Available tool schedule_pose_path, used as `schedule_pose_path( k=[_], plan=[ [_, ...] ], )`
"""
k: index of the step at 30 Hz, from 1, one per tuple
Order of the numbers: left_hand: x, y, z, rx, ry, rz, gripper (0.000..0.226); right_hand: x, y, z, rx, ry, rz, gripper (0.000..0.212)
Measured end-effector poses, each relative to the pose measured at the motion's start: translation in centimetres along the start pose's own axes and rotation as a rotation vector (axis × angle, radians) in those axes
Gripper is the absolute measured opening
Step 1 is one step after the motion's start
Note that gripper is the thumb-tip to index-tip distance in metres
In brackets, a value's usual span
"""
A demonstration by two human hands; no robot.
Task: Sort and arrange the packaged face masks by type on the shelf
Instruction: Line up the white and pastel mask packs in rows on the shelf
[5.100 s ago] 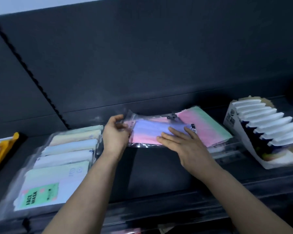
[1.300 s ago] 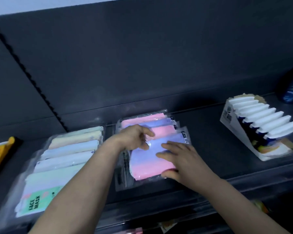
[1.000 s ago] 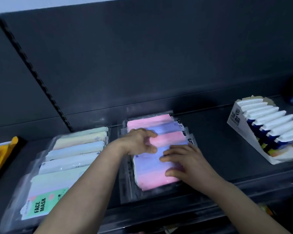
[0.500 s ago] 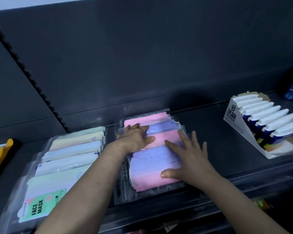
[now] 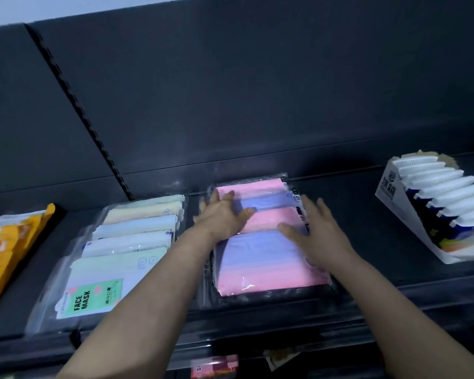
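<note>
I note the overlapping pink-and-purple mask packs (image 5: 257,265) lying mid-shelf (image 5: 363,220), just right of the pastel mask packs (image 5: 132,237), my left hand (image 5: 225,214) flat with fingers straight on their rear left part, my right hand (image 5: 319,236) likewise outstretched over their right edge, neither grasping anything.

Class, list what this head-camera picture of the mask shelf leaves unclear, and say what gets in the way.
Head view:
1. Pack count in the pink and purple stack: overlapping, partly under the left hand and right hand.
2. Small print on the FACE MASK label: too small.
3. Yellow packet: cut off by the left edge.
4. Lower-shelf items: hidden behind the shelf front.
</note>
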State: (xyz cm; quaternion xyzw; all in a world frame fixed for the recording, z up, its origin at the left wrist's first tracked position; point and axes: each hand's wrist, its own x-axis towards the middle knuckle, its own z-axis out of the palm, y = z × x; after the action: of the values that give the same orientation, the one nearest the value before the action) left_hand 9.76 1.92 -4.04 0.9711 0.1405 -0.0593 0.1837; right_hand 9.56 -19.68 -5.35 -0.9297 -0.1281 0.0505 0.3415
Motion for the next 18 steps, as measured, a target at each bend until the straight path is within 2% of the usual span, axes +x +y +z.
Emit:
schedule_pose_path(
  k=[3,7,10,12,14,16,18],
  plan=[
    [-0.5,0.6,-0.5,-0.065,0.019,-0.124,0.090,1.9,0.4,-0.4,0.078,-0.034,0.073,0.088],
    [-1.3,0.8,-0.4,0.093,-0.015,-0.077,0.070,2.6,0.5,0.4,0.028,-0.074,0.013,0.067],
    [-1.7,0.8,0.0,0.199,0.024,-0.089,0.065,2.3,1.1,0.3,-0.026,-0.078,-0.032,0.065],
    [-2.3,1.3,0.0,0.280,0.132,-0.078,0.063,2.0,1.1,0.2,-0.105,-0.032,-0.098,0.062],
    [-3.1,2.0,-0.1,0.275,0.214,-0.031,0.052,1.7,0.8,0.2,-0.236,0.031,-0.219,0.056],
    [-3.9,2.5,-0.2,0.176,0.217,0.004,0.046,1.2,-0.1,0.3,-0.294,0.047,-0.354,0.055],
    [-4.7,2.7,0.0,0.093,0.165,0.030,0.054,0.6,-0.8,0.4,-0.269,-0.037,-0.437,0.058]
  ],
)
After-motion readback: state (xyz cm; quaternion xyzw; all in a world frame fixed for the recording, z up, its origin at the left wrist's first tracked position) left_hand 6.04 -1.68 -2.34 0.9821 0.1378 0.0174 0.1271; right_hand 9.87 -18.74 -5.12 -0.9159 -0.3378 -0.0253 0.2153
